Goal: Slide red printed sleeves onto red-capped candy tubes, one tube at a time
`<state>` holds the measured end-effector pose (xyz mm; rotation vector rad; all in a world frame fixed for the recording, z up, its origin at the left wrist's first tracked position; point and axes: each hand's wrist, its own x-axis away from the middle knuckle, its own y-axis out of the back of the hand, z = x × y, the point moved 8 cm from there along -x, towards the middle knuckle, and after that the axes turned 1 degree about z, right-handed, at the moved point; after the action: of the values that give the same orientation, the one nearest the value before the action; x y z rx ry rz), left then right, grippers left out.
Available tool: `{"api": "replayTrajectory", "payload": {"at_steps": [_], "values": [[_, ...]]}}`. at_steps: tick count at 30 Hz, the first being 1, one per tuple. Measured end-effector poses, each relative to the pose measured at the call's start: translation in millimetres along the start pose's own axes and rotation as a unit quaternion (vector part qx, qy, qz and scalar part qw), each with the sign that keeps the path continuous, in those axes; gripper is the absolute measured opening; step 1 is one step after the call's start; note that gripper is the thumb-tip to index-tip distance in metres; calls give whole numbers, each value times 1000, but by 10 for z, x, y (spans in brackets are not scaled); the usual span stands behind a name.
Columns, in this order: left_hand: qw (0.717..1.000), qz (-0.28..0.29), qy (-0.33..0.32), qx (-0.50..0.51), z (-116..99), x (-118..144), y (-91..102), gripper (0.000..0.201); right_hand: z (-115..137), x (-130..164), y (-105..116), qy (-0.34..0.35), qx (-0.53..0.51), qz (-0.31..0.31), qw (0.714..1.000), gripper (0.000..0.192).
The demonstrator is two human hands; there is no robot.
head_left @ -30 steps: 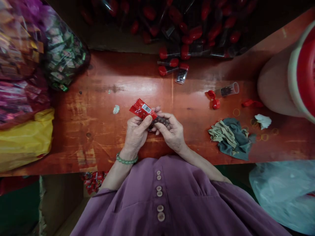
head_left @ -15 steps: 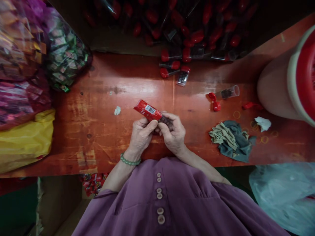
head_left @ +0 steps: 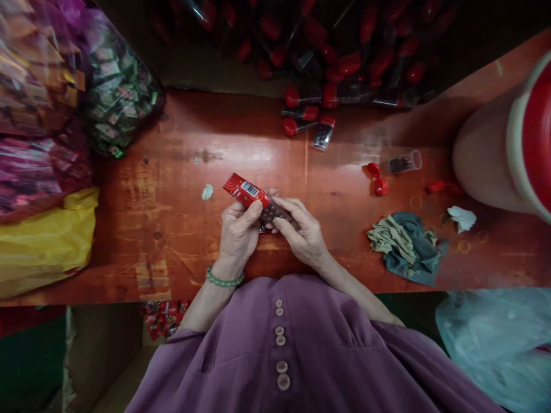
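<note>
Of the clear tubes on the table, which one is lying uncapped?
The lone tube right of centre: its mouth is open and two red caps lie loose beside it. The tubes near the pile all wear red caps.

Dim, glossy glare — warped edges

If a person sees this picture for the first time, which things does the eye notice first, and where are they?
First come the two hands at the centre of the red-brown table: the left hand and the right hand together hold a small packet with a red end and a barcode. Next is the dark pile of red-capped tubes at the table's far edge. A large jar with a red lid stands at the far right.
</note>
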<state>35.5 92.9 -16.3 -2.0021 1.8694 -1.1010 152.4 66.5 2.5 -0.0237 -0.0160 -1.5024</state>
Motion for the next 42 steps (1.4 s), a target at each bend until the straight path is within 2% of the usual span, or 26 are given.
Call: {"api": "replayTrajectory", "payload": {"at_steps": [5, 9, 13, 17, 20, 25, 29, 32, 36, 39, 42], "values": [[999, 23, 10, -30, 76, 65, -77, 28, -54, -14, 67, -40, -75, -31, 996, 28], [998, 22, 36, -49, 160, 100, -107, 32, -79, -18, 103, -73, -122, -62, 988, 33], [998, 48, 33, -32, 112, 90, -144, 36, -69, -33, 95, -71, -146, -43, 986, 35], [1000, 16, 11, -14, 53, 120, -123, 36, -78, -33, 85, -71, -151, -19, 986, 35], [1000, 0, 17, -26, 101, 179, -111, 34, -72, -14, 132, -59, -139, -31, 988, 33], [996, 31, 8, -81, 158, 288, -109, 30, -55, 39, 262, -31, -86, -77, 993, 41], [994, 39, -9, -106, 110, 365, -110, 26, 40, 61, 284, 36, -26, -82, 996, 44], [992, 43, -18, -119, 68, 417, -119, 24, 78, 79, 273, 79, -18, -85, 993, 42], [990, 40, -22, -137, 51, 465, -90, 23, 72, 118, 232, 106, -23, -73, 991, 38], [987, 35, -26, -156, 7, 512, -41, 23, 51, 160, 175, 88, 8, -49, 995, 35], [979, 20, -36, -200, -148, 669, 85, 23, 85, 200, 30, 76, 39, 54, 995, 30]]}}
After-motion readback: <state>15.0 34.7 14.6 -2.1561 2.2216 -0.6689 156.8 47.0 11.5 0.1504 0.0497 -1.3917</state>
